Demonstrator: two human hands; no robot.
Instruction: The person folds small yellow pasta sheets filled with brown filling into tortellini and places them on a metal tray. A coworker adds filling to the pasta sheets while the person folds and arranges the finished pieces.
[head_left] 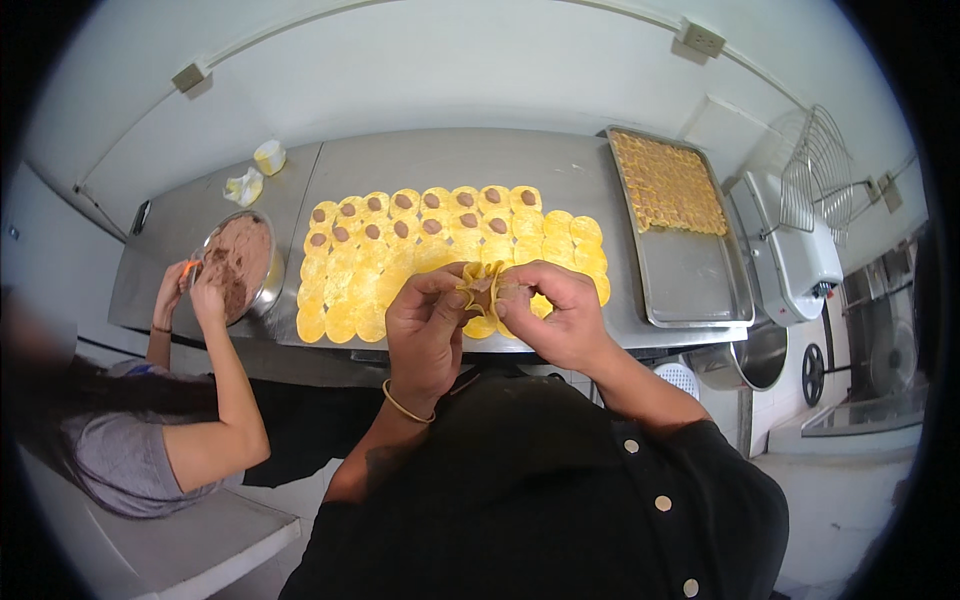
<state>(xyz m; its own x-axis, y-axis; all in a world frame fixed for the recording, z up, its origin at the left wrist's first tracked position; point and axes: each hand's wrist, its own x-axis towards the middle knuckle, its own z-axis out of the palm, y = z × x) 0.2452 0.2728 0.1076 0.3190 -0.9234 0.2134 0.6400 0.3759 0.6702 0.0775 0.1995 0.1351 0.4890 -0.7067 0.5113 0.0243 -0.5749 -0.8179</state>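
Between my two hands, just over the table's front edge, is a yellow dumpling wrapper (482, 283) gathered round a lump of brown filling. My left hand (430, 318) pinches its left side, and my right hand (549, 308) pinches the right side. The top is open, with pleated edges. Beyond my hands lie rows of round yellow wrappers (345, 280) on the steel table (420, 158). The two farthest rows carry small lumps of brown filling (432, 226). My hands hide part of the nearest wrappers.
At the left a co-worker's hands (197, 287) work in a metal bowl of brown filling (245, 250). A white cup (269, 157) and a crumpled wrapping (243, 187) sit behind it. At right stands a tray (690, 285) partly filled with finished dumplings (668, 180), beside a white mixer (785, 250).
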